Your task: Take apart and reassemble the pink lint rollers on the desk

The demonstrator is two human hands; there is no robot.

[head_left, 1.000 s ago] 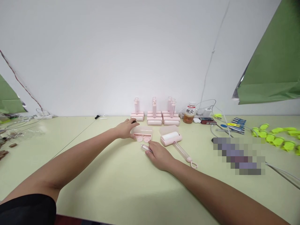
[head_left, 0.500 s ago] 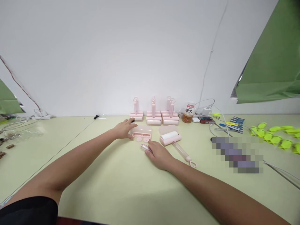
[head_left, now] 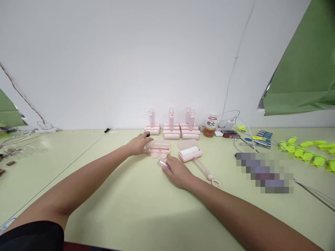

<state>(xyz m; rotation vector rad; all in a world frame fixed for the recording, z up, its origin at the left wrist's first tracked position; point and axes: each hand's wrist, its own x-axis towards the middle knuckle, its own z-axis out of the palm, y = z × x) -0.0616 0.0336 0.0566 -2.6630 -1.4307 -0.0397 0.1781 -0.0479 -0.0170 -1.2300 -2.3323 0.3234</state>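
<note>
My left hand (head_left: 139, 144) is open, with fingers apart, at the left end of an opened pink lint roller case (head_left: 167, 150); whether it touches the case I cannot tell. A small black thing (head_left: 148, 135) shows by its fingertips. Two round pink end caps (head_left: 155, 156) lie in front of the case. My right hand (head_left: 179, 172) is closed around a clear tube handle (head_left: 162, 163), whose end sticks out to the left. To the right of that hand lies a lint roller (head_left: 188, 154) with a white roll, a clear handle and a pink loop.
Several pink lint rollers (head_left: 172, 134) stand handle-up along the wall. Right of them are a white-capped jar (head_left: 210, 125), cables and a power plug. Neon-yellow pieces (head_left: 303, 153) lie at the far right, and a pixelated area (head_left: 264, 172) covers something nearer.
The pink case has shifted slightly to the right, while the end caps stay nearly where they were. Both hands have hardly moved.
</note>
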